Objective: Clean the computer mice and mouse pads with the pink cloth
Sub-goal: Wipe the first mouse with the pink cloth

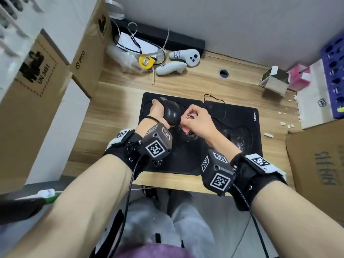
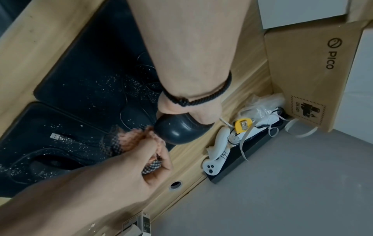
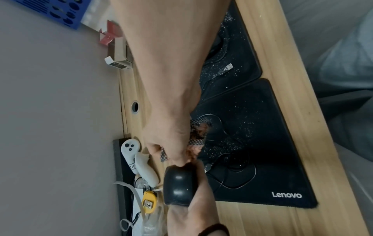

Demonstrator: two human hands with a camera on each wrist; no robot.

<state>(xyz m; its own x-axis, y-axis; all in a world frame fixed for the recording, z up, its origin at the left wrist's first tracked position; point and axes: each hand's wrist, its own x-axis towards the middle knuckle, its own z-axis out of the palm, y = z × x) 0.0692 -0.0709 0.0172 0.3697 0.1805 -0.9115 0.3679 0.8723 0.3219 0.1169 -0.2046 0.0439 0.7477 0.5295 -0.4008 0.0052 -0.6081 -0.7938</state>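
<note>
My right hand (image 1: pixel 197 121): fingers curled tight, bunching the pink cloth (image 1: pixel 190 116), pressed to the mouse's side. My left hand (image 1: pixel 158 110): wrapped round the black mouse (image 1: pixel 172 112), lifted above the left mouse pad (image 1: pixel 167 155). Beyond: right mouse pad (image 1: pixel 247 116), speckled white.

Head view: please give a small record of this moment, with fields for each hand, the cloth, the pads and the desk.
left hand: grips black mouse, lifted above the pads
right hand: holds pink cloth bunched against the mouse
left pad: black, white specks
right pad: black, Lenovo logo, white specks
desk: wooden; two white controllers at the back
</note>
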